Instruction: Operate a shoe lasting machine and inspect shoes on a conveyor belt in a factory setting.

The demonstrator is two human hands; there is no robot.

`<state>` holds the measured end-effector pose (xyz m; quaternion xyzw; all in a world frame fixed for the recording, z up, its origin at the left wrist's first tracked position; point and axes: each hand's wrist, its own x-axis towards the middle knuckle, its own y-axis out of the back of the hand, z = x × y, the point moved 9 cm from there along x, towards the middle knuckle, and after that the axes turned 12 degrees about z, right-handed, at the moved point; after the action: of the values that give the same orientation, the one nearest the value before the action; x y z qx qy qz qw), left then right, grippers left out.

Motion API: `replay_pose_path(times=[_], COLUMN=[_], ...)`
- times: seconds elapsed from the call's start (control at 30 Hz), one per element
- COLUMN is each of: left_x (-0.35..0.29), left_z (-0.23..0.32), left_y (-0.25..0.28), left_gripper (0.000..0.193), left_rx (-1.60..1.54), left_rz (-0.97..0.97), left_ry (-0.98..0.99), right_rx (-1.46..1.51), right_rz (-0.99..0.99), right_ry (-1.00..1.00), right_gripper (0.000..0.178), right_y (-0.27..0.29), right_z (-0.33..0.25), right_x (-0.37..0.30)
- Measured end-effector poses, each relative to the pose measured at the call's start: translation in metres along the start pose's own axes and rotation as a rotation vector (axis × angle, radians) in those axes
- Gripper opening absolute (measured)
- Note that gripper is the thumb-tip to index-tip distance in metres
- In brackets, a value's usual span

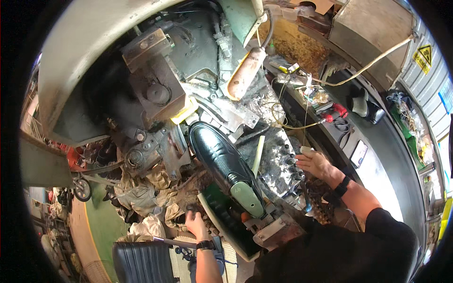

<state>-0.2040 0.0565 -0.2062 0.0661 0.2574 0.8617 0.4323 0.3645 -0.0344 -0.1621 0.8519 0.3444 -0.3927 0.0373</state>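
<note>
Shoe: a glossy black shoe [218,153] sits at the centre of the frame, mounted on a pale green last [248,197], toe pointing to the upper left into the machine, so the upper is held firm and open to the tooling.
Machine: a heavy grey-green lasting machine [155,89] fills the upper left, its steel blocks closing round the toe.
Left hand: the left hand [195,223], lower centre, rests palm down on grimy machine parts beside the last; its grip is loose and holds nothing I can make out.
Right hand: the right hand [315,163], right of centre, lies with its fingers spread on a bank of dark knobs [289,162], grasping nothing.
Nozzle: an orange-stained handle [245,73] hangs above the shoe, within reach.
Desk: a dark desk [377,141] curves along the right, carrying tools.
</note>
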Motion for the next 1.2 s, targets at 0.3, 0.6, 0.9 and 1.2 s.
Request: replay_pose_path(times=[0.3,0.6,0.9,1.2], left_x=[-0.11,-0.14,-0.155,-0.112], left_z=[0.044,0.048,0.099,0.179], left_y=[-0.094,-0.074,0.109,0.192], left_gripper=[0.056,0.077,0.059,0.048], left_rx=[0.423,0.015,-0.061,-1.261], left_rz=[-0.659,-0.758,-0.407,-0.182], left_ry=[-0.039,-0.303,-0.329,0.084], right_rx=[0.005,0.072,-0.232,-0.578], right_rz=[-0.186,-0.036,-0.249,-1.217], right_ry=[0.079,0.062,0.682,1.328], right_gripper=[0.041,0.027,0.033,0.105], right_y=[-0.014,0.057,-0.066,-0.132], right_z=[-0.011,0.003,-0.05,0.036], right_x=[-0.026,0.013,-0.166,-0.332])
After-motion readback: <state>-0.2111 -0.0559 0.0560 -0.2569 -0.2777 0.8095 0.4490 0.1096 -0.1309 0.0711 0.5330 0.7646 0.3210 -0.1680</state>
